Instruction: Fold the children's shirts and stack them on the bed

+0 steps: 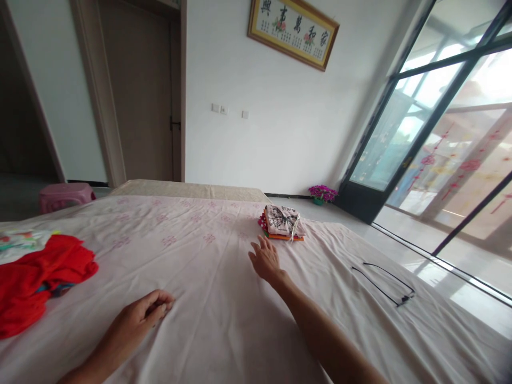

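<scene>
My right hand (265, 260) lies flat and open on the pale pink bed sheet (208, 298), fingers stretched toward a small stack of folded clothes (283, 222) a short way beyond it. The top piece of the stack has a butterfly print. My left hand (149, 309) rests on the sheet nearer to me, fingers curled loosely, with nothing in it that I can see. A crumpled red garment (38, 277) lies at the left edge of the bed, apart from both hands.
A black cable (384, 285) lies on the sheet at the right. A pink stool (64, 196) stands on the floor at the far left, near a closed door (140, 90). A flower pot (322, 194) sits by the large glass doors (440, 138).
</scene>
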### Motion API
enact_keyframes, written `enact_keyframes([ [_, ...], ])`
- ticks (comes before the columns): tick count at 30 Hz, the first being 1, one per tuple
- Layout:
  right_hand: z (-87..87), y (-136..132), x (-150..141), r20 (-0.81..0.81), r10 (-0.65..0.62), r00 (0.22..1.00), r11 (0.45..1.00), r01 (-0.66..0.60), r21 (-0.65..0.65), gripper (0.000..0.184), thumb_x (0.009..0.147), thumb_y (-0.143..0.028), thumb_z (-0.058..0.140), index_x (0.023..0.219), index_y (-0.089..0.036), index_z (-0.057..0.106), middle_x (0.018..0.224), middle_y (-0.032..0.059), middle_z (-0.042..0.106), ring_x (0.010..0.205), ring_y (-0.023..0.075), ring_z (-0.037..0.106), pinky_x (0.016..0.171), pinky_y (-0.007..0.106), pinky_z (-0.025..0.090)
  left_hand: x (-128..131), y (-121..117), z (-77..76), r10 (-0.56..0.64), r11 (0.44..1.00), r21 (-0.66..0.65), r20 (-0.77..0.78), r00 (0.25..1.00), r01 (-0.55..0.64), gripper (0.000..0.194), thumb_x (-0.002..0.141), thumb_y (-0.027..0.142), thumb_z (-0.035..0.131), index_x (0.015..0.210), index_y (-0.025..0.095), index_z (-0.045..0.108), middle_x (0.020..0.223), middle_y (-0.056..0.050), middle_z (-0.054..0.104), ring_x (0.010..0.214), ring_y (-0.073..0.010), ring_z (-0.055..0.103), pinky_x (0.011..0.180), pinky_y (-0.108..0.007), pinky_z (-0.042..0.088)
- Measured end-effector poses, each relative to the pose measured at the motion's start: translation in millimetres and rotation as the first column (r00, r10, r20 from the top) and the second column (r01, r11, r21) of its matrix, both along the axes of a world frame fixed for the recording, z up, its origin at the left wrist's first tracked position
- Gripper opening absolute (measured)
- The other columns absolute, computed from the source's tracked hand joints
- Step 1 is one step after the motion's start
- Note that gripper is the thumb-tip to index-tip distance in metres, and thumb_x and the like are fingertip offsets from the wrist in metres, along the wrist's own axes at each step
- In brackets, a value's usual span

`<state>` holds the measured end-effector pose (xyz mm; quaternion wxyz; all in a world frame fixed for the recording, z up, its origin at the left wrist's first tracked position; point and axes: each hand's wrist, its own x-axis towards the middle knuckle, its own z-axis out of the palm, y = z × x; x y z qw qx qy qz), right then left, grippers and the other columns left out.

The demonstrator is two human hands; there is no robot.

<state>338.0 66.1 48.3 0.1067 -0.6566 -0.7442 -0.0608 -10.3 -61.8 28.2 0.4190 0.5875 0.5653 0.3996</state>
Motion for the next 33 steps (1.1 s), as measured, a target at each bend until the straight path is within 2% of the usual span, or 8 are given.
enact_keyframes([
  [4,-14.0,-15,-28,-0.082,0.095,0.992,0.986,-0.105,-0.13,0.048,0.099,-0.045,0.037,0.141,-0.026,0.048,0.157,0.0093,0.033,0.145,0.0281,0.025,0.113,0.048,0.023,-1,-1,1.9,-0.019,0.999,0.033,-0.046,0.999,0.02,0.028,0.075,0.045,0.064,0.086,0.02,0.07,0.075,-0.001,0.069,0.074,-0.0182,0.063,0.07,-0.023,0.048],
  [9,-25.7,-21,-40,-0.084,0.133,0.988,0.985,-0.141,-0.098,0.051,0.099,-0.044,0.036,0.147,-0.027,0.042,0.155,0.0075,0.038,0.145,0.0254,0.027,0.117,0.047,0.017,-1,-7,5.4,-0.012,0.999,0.04,0.005,1.0,0.012,0.032,0.082,0.046,0.058,0.095,0.018,0.068,0.08,-0.003,0.07,0.075,-0.0174,0.064,0.066,-0.024,0.047],
  [15,-28.3,-18,-38,-0.038,0.136,0.99,0.989,-0.138,-0.06,0.05,0.099,-0.041,0.034,0.144,-0.025,0.047,0.153,0.0066,0.042,0.143,0.0253,0.031,0.117,0.045,0.021,-33,2,15.3,0.256,0.948,0.219,-0.088,0.963,-0.232,0.033,0.089,0.046,0.05,0.096,0.018,0.066,0.083,-0.005,0.073,0.079,-0.0185,0.067,0.071,-0.026,0.048],
  [18,-29.9,-15,-38,-0.022,0.15,0.988,0.988,-0.151,-0.042,0.05,0.099,-0.041,0.032,0.144,-0.025,0.048,0.152,0.0058,0.043,0.142,0.0252,0.034,0.117,0.045,0.022,-73,11,20.8,0.513,0.817,0.432,-0.244,0.823,-0.381,0.027,0.089,0.039,0.049,0.097,0.02,0.066,0.094,-0.006,0.074,0.091,-0.0209,0.066,0.084,-0.029,0.047],
  [21,-30.6,-14,-37,-0.014,0.161,0.987,0.986,-0.161,-0.043,0.05,0.099,-0.041,0.032,0.143,-0.024,0.048,0.151,0.0056,0.044,0.141,0.025,0.035,0.117,0.045,0.023,-112,15,25.8,0.717,0.666,0.633,-0.395,0.574,-0.395,0.024,0.087,0.028,0.05,0.103,0.02,0.067,0.11,-0.008,0.07,0.106,-0.0244,0.06,0.097,-0.036,0.041],
  [26,-30.3,-14,-36,-0.021,0.161,0.987,0.986,-0.162,-0.031,0.05,0.099,-0.041,0.032,0.141,-0.024,0.051,0.151,0.0046,0.045,0.14,0.025,0.037,0.116,0.043,0.026,-153,10,25.7,0.862,0.49,0.699,-0.477,0.171,-0.521,0.043,0.087,0.036,0.053,0.128,0.023,0.058,0.14,-0.012,0.051,0.124,-0.0326,0.045,0.099,-0.045,0.036],
  [28,-30.7,-13,-35,-0.024,0.163,0.986,0.986,-0.164,-0.026,0.049,0.099,-0.041,0.032,0.141,-0.024,0.051,0.15,0.0046,0.046,0.14,0.0248,0.038,0.115,0.043,0.027,-163,10,24.7,0.844,0.507,0.655,-0.509,0.169,-0.561,0.044,0.088,0.041,0.052,0.127,0.022,0.058,0.135,-0.013,0.054,0.12,-0.0324,0.049,0.097,-0.044,0.038],
  [33,-32.8,-11,-34,-0.03,0.176,0.984,0.984,-0.176,-0.01,0.049,0.098,-0.042,0.033,0.139,-0.024,0.052,0.148,0.0062,0.048,0.138,0.0245,0.041,0.114,0.042,0.028,-184,14,29.1,0.827,0.553,0.555,-0.454,0.33,-0.621,0.045,0.095,0.046,0.036,0.12,0.018,0.063,0.117,-0.014,0.065,0.112,-0.0292,0.058,0.095,-0.041,0.044],
])
